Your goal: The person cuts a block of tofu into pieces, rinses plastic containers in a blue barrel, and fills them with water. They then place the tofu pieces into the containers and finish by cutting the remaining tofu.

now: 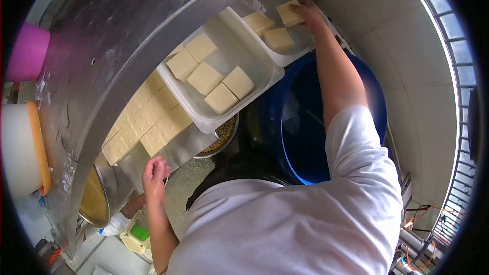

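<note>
My right hand [308, 16] grips a block of tofu [289, 14] by its right side, above the far white tub [283, 60]. Two more tofu blocks lie in that tub, below and left of the held one. In the nearer white tub [219, 122], several pale tofu blocks [205, 78] sit in shallow liquid. My left hand [156, 172] is raised near the lower edge of a large slab of cut tofu [147, 114], its fingers loosely bent and apart from the thumb. Nothing shows in it.
A big blue barrel [305, 117] stands under my right arm. Below the near tub is a metal bowl [224, 145] of brown grains. A curved metal rim [127, 61] crosses the upper left. A pink container [29, 53] and a tiled wall [392, 46] flank the area.
</note>
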Tool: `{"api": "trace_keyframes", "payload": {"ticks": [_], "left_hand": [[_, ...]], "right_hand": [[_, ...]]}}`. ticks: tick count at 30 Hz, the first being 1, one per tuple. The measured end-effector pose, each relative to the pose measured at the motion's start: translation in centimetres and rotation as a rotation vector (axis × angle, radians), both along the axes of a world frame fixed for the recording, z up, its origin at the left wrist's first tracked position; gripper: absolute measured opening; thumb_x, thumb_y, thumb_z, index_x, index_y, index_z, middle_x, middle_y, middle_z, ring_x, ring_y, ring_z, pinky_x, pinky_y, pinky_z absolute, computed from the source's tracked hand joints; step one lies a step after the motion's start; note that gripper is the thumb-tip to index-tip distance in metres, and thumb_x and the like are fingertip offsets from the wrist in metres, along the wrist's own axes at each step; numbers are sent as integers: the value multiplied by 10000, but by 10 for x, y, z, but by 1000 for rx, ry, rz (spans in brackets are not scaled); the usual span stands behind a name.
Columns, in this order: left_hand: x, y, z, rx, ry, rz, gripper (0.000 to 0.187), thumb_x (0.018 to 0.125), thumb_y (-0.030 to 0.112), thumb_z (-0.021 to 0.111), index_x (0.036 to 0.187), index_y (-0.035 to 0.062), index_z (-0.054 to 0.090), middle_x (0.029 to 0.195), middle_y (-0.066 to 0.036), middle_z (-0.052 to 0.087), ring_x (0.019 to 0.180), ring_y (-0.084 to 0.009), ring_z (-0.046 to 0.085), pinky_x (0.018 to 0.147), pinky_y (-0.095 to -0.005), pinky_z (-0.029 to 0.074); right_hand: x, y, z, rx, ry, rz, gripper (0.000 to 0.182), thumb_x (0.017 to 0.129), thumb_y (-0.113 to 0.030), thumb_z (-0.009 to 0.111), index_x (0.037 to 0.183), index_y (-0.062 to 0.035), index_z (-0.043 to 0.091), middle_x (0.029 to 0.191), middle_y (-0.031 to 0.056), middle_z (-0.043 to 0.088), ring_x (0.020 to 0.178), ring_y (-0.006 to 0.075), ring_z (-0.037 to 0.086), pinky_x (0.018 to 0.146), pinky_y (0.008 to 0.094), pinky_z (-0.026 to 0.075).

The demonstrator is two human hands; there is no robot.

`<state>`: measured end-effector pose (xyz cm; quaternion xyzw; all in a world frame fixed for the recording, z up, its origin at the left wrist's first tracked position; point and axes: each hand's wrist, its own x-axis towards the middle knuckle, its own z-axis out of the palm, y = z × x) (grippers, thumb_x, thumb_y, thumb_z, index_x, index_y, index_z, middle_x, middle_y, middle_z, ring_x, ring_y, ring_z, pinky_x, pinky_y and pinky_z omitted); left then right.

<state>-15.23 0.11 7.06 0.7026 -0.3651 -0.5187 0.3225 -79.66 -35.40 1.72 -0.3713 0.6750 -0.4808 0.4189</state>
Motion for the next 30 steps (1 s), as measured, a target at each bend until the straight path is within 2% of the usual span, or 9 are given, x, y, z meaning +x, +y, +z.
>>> {"api": "trace_keyframes", "payload": {"ticks": [7,9,18,21,22,23,26,28,30], "left_hand": [[13,12,-1,7,-92,39,285,1042,211,619,1242,8,634,1068,-64,669,891,-131,636,743,-283,546],[18,17,-1,27,-85,85,277,1044,214,613,1235,14,637,1058,-63,669,882,-127,637,747,-281,548],[-39,-28,18,17,212,4,259,1057,266,590,1146,32,653,953,-63,665,744,-135,643,622,-283,544],[-81,-61,22,18,540,78,262,1049,297,598,1105,44,637,944,-69,672,730,-154,656,590,-288,548],[-91,-73,17,24,638,130,262,1050,297,593,1106,43,631,940,-72,673,744,-164,664,596,-292,554],[-95,-82,14,28,738,181,262,1050,296,588,1107,43,625,937,-75,673,757,-174,672,602,-297,560],[-83,-87,24,11,705,244,237,1040,283,594,1091,54,631,931,-80,672,796,-193,682,674,-346,578],[-42,-80,-10,-107,578,198,243,1030,271,604,1085,36,631,957,-99,685,807,-227,689,750,-412,580],[0,-72,-42,-411,-348,160,288,1022,281,607,1102,6,631,982,-121,711,832,-276,702,794,-466,569]], "right_hand": [[-21,-34,-62,57,125,43,482,923,-268,693,1350,-54,624,1259,105,681,1103,288,672,976,441,521],[-17,-22,-32,488,1210,352,411,935,-248,639,1261,0,677,1193,147,699,1063,311,670,914,433,540],[122,91,103,362,-495,567,178,961,-178,622,814,-84,662,679,20,579,540,96,522,474,249,421],[249,144,110,248,-235,955,167,978,-156,620,868,-38,664,753,17,565,600,112,538,511,268,454],[283,164,116,-271,169,1298,173,1003,-151,603,964,-3,684,847,34,634,718,109,609,621,288,536],[323,195,142,241,-307,970,188,1004,-150,624,1079,5,696,975,60,695,854,131,671,735,306,576],[374,231,118,-69,-147,1038,241,1002,-144,629,1169,20,686,1035,119,737,931,203,716,864,354,569],[389,248,105,-275,230,953,256,992,-137,624,1181,27,678,1065,174,738,973,261,725,896,363,558],[398,258,87,-313,355,969,275,964,-111,625,1195,30,672,1143,215,711,1048,331,704,933,375,548]]}}
